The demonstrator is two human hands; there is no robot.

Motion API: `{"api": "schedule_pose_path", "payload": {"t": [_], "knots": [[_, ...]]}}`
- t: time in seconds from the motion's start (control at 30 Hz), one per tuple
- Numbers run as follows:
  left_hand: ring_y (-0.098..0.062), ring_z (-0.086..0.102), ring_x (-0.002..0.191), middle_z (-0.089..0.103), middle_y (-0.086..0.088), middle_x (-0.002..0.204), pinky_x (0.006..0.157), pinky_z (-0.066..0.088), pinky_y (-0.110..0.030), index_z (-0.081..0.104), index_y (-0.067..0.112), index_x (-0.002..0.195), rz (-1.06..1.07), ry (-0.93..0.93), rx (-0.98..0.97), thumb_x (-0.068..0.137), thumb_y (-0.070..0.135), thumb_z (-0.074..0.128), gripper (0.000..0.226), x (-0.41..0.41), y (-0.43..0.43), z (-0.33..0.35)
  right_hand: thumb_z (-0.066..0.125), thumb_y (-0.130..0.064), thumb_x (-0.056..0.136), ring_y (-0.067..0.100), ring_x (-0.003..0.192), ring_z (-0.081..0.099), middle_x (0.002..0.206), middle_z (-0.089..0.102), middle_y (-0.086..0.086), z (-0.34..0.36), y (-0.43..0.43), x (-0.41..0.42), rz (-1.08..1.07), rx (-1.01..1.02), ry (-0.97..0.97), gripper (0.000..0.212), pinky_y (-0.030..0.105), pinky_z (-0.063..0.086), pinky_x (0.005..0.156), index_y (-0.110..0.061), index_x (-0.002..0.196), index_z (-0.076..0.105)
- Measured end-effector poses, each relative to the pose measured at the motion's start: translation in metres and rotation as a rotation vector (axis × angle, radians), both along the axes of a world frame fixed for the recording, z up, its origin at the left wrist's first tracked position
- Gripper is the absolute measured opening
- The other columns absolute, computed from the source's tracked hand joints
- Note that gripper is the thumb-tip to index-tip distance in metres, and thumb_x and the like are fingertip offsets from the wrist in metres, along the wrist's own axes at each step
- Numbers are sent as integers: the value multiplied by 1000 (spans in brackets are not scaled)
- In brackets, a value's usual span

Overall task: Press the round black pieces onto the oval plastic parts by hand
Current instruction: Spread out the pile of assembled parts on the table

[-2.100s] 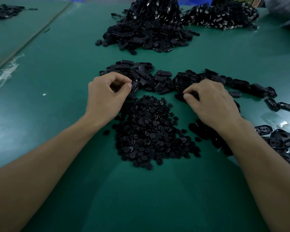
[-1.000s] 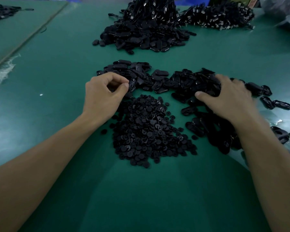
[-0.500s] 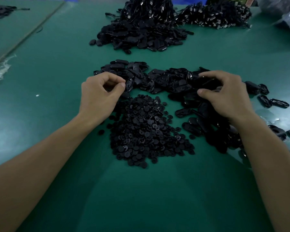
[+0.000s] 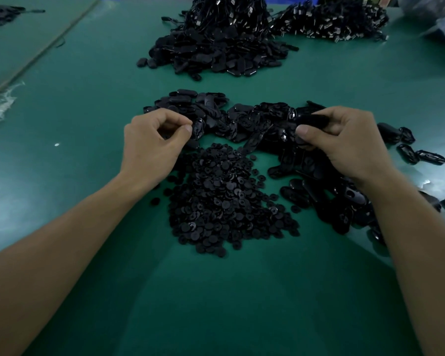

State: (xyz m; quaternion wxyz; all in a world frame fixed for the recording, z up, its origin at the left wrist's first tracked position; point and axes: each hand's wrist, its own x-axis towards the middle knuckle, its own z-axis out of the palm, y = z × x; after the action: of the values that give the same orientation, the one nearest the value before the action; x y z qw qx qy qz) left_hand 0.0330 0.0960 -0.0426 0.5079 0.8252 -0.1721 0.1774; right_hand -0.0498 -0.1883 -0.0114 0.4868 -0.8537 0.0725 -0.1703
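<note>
Right now our left grip (image 4: 152, 146) is at the far-left rim of the heap of small round black plastic pieces (image 4: 221, 201), which lies mid-worktop toward the near edge. Its fingers curl, thumb tip against forefinger, and we cannot tell whether they pinch a piece. Our right grip (image 4: 350, 142) pinches a glossy black oval plastic part (image 4: 307, 118) between thumb and curled fingers. It does so above the band of loose black oval parts (image 4: 242, 124) that crosses the green worktop (image 4: 88, 111) just beyond the round pieces and trails toward the right edge. A tall heap of black corded parts (image 4: 216, 47) sits near the far edge.
</note>
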Motion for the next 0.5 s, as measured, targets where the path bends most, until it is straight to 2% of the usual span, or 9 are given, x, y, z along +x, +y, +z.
{"api": "schedule_pose_path", "payload": {"t": [0.07, 0.1, 0.2, 0.27, 0.4, 0.5], "knots": [[1, 66, 72, 70, 21, 77, 66, 52, -12, 69, 41, 81, 1, 2, -2, 89, 22, 71, 21, 0, 0, 0, 74, -23, 90, 9, 78, 74, 79, 77, -10, -2, 1, 1, -12, -9, 7, 13, 34, 59, 64, -28, 99, 66], [1, 66, 72, 70, 22, 76, 66, 52, -12, 69, 42, 80, 2, 3, -4, 89, 22, 71, 21, 0, 0, 0, 72, -22, 92, 8, 81, 74, 79, 77, -9, -3, 0, 2, -18, -20, 11, 14, 34, 58, 66, -29, 103, 65], [-2, 67, 73, 71, 23, 78, 67, 53, -13, 69, 42, 80, 0, 8, -6, 89, 23, 71, 20, 0, 0, 0, 64, -20, 97, -2, 87, 69, 85, 75, -11, -4, -1, 4, -29, -68, 12, 22, 25, 50, 79, -31, 115, 62], [-4, 67, 74, 71, 23, 80, 67, 54, -15, 69, 42, 80, -1, 8, -3, 89, 24, 71, 20, 0, 0, 0, 61, -14, 98, 3, 91, 70, 96, 74, -9, -4, -1, 4, -15, -52, 27, 27, 28, 53, 84, -30, 119, 60], [-3, 68, 74, 71, 22, 78, 68, 54, -15, 69, 42, 80, 0, 1, 1, 89, 24, 71, 20, 0, -1, 1, 58, -9, 99, 9, 93, 70, 103, 73, -8, -2, 0, 4, -10, -16, 57, 25, 32, 55, 85, -30, 113, 60], [-7, 68, 75, 72, 18, 80, 68, 54, -16, 69, 41, 81, 1, -3, 2, 89, 23, 71, 20, -1, -1, 0, 62, -16, 98, 0, 94, 65, 96, 69, -16, -3, -2, 4, -44, -133, 52, 15, 18, 48, 83, -31, 101, 63]]}}
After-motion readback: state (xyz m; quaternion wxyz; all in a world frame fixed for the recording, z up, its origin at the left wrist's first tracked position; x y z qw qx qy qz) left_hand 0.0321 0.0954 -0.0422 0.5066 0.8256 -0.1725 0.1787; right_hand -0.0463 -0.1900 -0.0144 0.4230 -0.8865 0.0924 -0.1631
